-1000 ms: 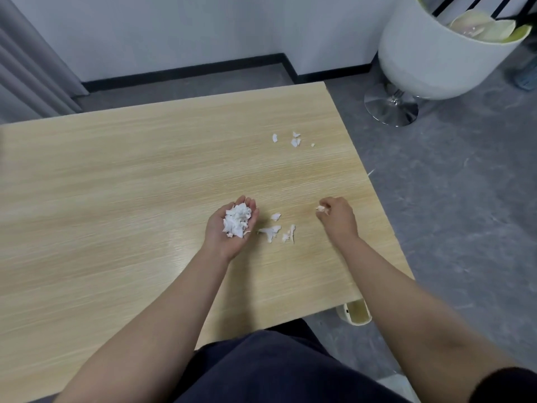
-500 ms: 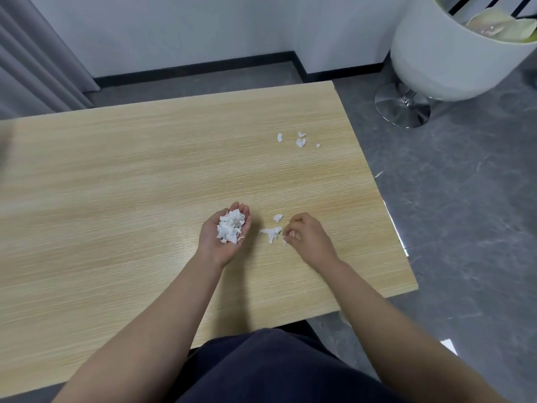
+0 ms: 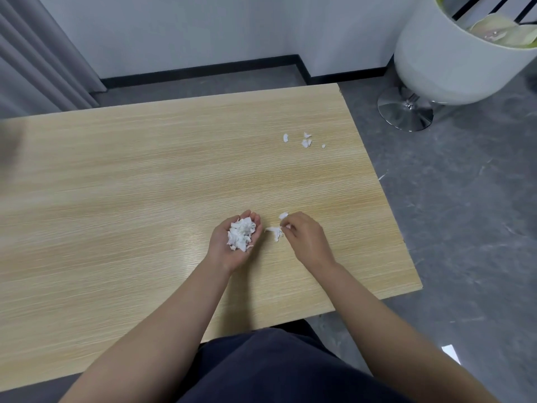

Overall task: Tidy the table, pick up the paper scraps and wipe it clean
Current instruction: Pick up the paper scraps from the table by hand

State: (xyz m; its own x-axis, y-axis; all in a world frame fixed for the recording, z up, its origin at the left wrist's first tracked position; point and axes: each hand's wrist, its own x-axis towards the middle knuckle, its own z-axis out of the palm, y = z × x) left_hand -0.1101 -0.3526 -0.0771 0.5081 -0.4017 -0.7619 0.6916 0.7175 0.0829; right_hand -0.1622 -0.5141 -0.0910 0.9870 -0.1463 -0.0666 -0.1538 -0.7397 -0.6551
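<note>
Left hand (image 3: 235, 245) cups the scrap pile (image 3: 241, 237), right hand (image 3: 305, 238) pinches scraps (image 3: 275, 231) off the table (image 3: 145, 199), so I'd drop them in before reaching for the far bits (image 3: 305, 141).

We see an evenly, softly lit scene with a pale sheen on the table (image 3: 145, 199) at centre, faint shadows beside the forearms, a blurred smear at the left edge, and wide-angle bending of the straight lines toward the corners.
</note>
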